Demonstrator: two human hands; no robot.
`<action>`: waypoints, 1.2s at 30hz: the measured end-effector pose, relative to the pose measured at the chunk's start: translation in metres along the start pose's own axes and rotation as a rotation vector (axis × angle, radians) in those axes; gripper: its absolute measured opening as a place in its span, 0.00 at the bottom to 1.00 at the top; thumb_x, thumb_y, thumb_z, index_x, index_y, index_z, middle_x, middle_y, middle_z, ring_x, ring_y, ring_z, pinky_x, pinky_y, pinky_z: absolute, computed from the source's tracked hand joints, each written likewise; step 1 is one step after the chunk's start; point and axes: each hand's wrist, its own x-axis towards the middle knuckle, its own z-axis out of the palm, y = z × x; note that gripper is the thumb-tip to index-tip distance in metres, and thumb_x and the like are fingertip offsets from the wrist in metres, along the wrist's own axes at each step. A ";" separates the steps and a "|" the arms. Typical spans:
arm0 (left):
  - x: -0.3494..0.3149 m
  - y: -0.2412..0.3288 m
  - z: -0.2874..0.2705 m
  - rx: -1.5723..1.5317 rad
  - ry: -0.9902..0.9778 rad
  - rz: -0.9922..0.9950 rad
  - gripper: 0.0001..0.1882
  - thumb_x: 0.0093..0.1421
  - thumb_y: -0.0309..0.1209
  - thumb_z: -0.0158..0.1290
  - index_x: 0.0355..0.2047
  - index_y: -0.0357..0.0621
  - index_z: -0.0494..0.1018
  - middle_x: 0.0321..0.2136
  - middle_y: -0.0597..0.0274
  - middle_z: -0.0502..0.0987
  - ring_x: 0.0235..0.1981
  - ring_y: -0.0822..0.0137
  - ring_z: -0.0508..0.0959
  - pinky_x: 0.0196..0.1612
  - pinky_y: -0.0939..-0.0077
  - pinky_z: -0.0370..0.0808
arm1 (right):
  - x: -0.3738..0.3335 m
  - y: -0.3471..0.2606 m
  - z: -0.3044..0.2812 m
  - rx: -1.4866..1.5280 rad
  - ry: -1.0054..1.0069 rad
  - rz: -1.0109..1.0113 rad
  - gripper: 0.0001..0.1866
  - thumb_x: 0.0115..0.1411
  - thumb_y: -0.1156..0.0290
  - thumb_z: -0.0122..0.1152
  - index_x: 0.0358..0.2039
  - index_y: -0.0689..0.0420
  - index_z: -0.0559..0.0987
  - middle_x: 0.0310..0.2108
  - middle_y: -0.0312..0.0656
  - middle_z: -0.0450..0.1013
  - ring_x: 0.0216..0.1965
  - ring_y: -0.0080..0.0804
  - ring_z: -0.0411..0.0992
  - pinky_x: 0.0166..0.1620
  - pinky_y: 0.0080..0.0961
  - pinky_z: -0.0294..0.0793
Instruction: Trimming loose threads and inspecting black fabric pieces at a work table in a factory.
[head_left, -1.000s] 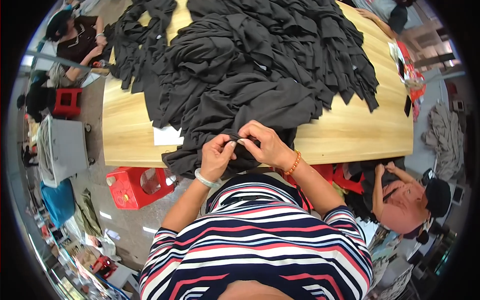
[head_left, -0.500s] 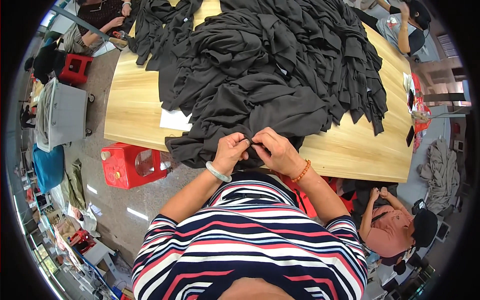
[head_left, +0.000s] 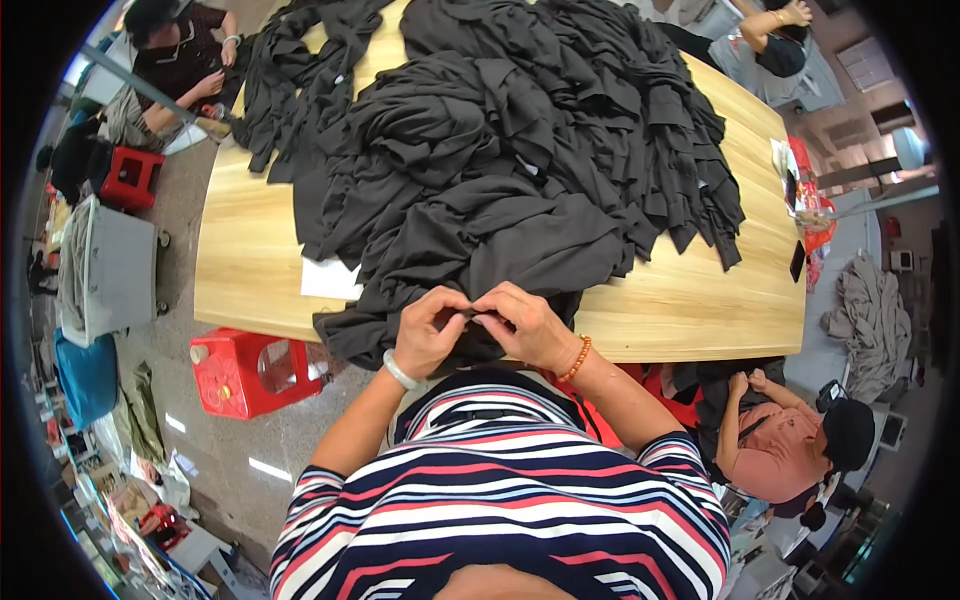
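A dark garment (head_left: 545, 240) lies at the near edge of the wooden table (head_left: 690, 315), its front part hanging toward me. My left hand (head_left: 428, 330), with a pale bangle at the wrist, pinches a small bit of its cloth between thumb and fingertips. Close beside it, my right hand (head_left: 527, 326), wearing an orange bead bracelet, pinches the same spot. The fingertips of both hands nearly meet. Exactly what lies between them is too small to make out beyond dark cloth. Behind the garment rises a large heap of similar dark garments (head_left: 430, 120).
White paper (head_left: 330, 279) lies left of the garment. A dark phone (head_left: 797, 262) rests at the table's right edge. A red stool (head_left: 235, 375) stands at the left, with a grey wheeled bin (head_left: 120, 270) beyond. Several people sit around, one in pink (head_left: 775, 450) at the right.
My fingers have shifted slightly on the cloth, and the left hand's thumb and fingers now form a wider loop. The whole scene sits a little lower and further left in view.
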 end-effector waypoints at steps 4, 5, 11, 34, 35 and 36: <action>-0.001 0.003 -0.003 -0.125 -0.037 -0.090 0.06 0.56 0.16 0.50 0.34 0.36 0.71 0.32 0.63 0.73 0.27 0.76 0.76 0.31 0.85 0.75 | -0.003 0.003 -0.001 -0.009 -0.003 0.027 0.07 0.54 0.76 0.60 0.34 0.61 0.76 0.30 0.46 0.71 0.31 0.43 0.73 0.33 0.31 0.73; 0.000 0.001 -0.004 -0.153 -0.055 -0.121 0.05 0.57 0.16 0.50 0.34 0.35 0.72 0.32 0.63 0.73 0.27 0.75 0.76 0.31 0.84 0.76 | -0.005 0.007 0.000 0.010 -0.022 0.029 0.06 0.55 0.75 0.60 0.33 0.61 0.75 0.29 0.46 0.69 0.31 0.44 0.72 0.34 0.32 0.73; 0.001 -0.001 -0.019 -0.231 -0.182 -0.279 0.05 0.59 0.18 0.52 0.37 0.33 0.73 0.32 0.60 0.77 0.28 0.72 0.79 0.31 0.83 0.78 | -0.010 0.012 0.004 0.045 -0.091 0.061 0.05 0.56 0.74 0.59 0.32 0.60 0.74 0.29 0.47 0.69 0.32 0.48 0.72 0.35 0.35 0.73; 0.009 -0.001 -0.015 -0.160 -0.209 -0.372 0.06 0.58 0.18 0.53 0.37 0.31 0.72 0.28 0.60 0.77 0.24 0.73 0.79 0.29 0.83 0.78 | -0.020 0.020 0.009 0.046 -0.105 0.127 0.08 0.55 0.70 0.59 0.30 0.62 0.74 0.30 0.50 0.70 0.34 0.50 0.72 0.38 0.37 0.71; 0.008 -0.002 -0.016 -0.158 -0.224 -0.379 0.06 0.58 0.18 0.53 0.36 0.32 0.72 0.28 0.60 0.77 0.23 0.73 0.78 0.28 0.84 0.77 | -0.019 0.019 0.010 0.034 -0.140 0.140 0.08 0.55 0.70 0.59 0.29 0.62 0.74 0.30 0.51 0.71 0.34 0.50 0.72 0.39 0.37 0.71; 0.008 -0.002 -0.016 -0.155 -0.237 -0.387 0.05 0.58 0.18 0.53 0.36 0.32 0.73 0.27 0.61 0.77 0.23 0.74 0.78 0.27 0.85 0.76 | -0.019 0.019 0.009 0.034 -0.138 0.137 0.08 0.55 0.70 0.59 0.29 0.62 0.74 0.30 0.51 0.71 0.34 0.50 0.72 0.39 0.37 0.71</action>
